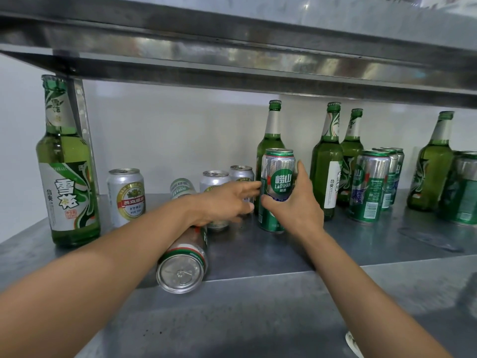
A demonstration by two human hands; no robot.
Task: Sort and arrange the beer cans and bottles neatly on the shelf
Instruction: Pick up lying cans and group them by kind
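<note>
Shelf (361,244) is plain steel with beer all over it. The right hand (294,205) is wrapped round a tall green Laoshan can (277,174), upright about mid-shelf, right in front of a green bottle (271,135). The left hand (224,200) sits just beside it, fingers stretched toward the can's side, holding nothing; can't tell if they touch. Under that wrist a tipped can (183,267) lies at the front edge, top toward the camera. Snow bottle (67,182) stands at the left end, Yanjing can (126,197) beside it. More green cans (369,187) toward the right end.
</note>
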